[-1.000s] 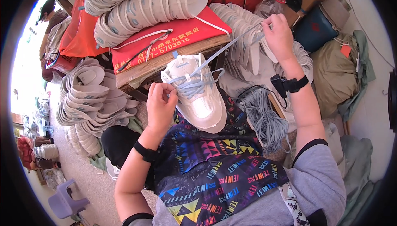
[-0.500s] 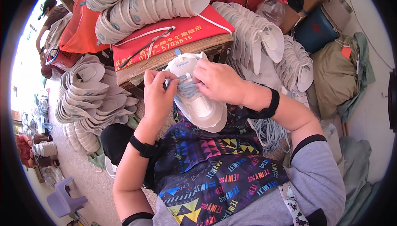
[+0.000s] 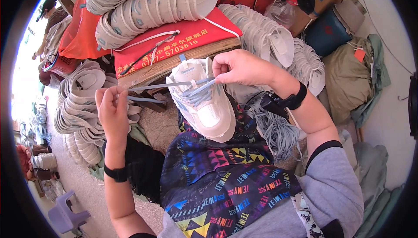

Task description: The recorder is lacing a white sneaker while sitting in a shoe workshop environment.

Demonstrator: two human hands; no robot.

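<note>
A white sneaker (image 3: pixel 211 113) with light blue trim lies in front of me, its toe toward me and its tongue against the wooden bench edge. Grey-blue shoelace (image 3: pixel 152 86) runs through its eyelets and the white tongue loop. Off to the left of the shoe, my left hand (image 3: pixel 114 111) pinches the lace, which is stretched nearly straight across the tongue. A short tail of lace hangs past those fingers. At the shoe's right eyelets, my right hand (image 3: pixel 244 68) is closed on the lace with curled fingers.
Stacked white shoe uppers lie on the red bag (image 3: pixel 174 42) atop the wooden bench (image 3: pixel 174 70), with more stacks (image 3: pixel 80 103) at left and right (image 3: pixel 278 46). Loose blue laces (image 3: pixel 278 135) hang right of my lap. A purple stool (image 3: pixel 67 212) stands lower left.
My left hand has moved left and down from the shoe, drawing the lace out taut. My right hand has shifted slightly right, off the tongue to the eyelet edge.
</note>
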